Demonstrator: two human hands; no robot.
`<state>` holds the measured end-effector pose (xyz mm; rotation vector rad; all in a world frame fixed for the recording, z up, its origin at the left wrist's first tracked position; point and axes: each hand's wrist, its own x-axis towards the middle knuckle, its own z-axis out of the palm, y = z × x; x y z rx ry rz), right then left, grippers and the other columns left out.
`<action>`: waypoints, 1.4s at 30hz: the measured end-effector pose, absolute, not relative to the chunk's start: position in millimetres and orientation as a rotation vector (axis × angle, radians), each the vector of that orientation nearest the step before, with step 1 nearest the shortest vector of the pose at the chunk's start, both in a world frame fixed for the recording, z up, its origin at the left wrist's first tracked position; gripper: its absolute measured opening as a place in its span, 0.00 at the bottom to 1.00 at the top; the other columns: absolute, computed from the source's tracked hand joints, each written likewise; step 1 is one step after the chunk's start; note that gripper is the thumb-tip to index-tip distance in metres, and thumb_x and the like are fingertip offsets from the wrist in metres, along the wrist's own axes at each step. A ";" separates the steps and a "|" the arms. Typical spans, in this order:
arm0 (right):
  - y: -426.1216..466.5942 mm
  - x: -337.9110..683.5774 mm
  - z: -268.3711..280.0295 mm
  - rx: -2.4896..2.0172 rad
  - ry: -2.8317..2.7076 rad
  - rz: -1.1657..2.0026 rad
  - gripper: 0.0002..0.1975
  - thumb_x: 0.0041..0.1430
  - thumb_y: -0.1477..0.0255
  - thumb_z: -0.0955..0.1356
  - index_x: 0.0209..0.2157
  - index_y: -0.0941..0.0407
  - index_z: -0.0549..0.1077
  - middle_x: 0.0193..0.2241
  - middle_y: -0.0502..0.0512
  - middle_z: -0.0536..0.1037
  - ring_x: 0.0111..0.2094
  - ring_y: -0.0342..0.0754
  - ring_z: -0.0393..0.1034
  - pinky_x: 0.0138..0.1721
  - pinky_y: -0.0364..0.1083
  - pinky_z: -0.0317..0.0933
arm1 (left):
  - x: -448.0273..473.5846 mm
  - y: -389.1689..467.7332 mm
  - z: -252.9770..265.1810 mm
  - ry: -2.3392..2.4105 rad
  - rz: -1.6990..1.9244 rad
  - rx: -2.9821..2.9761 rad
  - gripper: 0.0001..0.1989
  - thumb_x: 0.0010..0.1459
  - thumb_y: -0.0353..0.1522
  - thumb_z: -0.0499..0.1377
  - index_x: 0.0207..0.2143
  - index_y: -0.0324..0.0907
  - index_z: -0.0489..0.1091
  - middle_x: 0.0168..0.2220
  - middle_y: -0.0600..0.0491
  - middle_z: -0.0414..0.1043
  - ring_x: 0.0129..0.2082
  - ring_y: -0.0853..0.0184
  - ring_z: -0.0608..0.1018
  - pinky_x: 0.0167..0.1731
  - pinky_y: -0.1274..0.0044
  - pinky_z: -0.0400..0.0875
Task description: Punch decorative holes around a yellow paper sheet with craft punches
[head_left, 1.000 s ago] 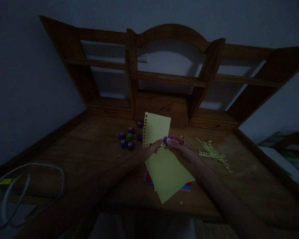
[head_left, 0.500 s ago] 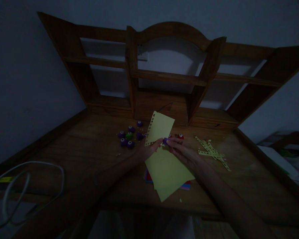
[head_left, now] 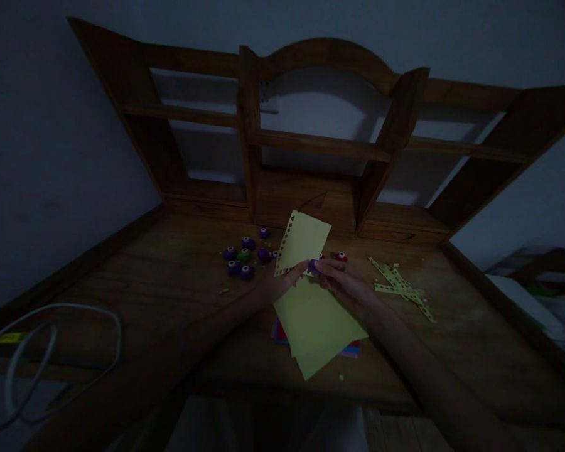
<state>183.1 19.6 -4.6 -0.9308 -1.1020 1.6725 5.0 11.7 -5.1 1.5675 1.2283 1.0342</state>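
My left hand [head_left: 285, 284] pinches a yellow sheet of paper [head_left: 305, 238] and holds it raised over the desk. A row of punched holes runs along its left edge and some along the bottom. My right hand [head_left: 346, 280] grips a small purple craft punch [head_left: 313, 267] at the sheet's lower right corner, beside my left fingertips. Fingers hide part of the punch and that corner. Larger yellow sheets [head_left: 320, 320] lie below both hands, on top of red, blue and pink paper [head_left: 281, 333].
Left of the sheet are several purple punches [head_left: 247, 272] and a green punch [head_left: 244, 255]; red punches [head_left: 341, 257] are behind my right hand. Punched yellow strips [head_left: 402, 290] lie at right. A wooden shelf unit [head_left: 320, 144] stands behind; a white cable [head_left: 75, 306] loops at left.
Hands, sheet and punch stay almost where they were. My right fingers and the purple punch have shifted very slightly.
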 end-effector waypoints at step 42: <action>3.4 166.7 14.0 -0.983 -1.139 1.588 0.14 0.40 0.64 0.76 0.29 0.56 0.77 0.21 0.48 0.73 0.19 0.39 0.56 0.22 0.43 0.45 | 7.9 0.7 7.8 1.168 0.954 1.398 0.29 0.53 0.56 0.51 0.30 0.40 0.73 0.30 0.47 0.77 0.31 0.62 0.77 0.35 0.75 0.70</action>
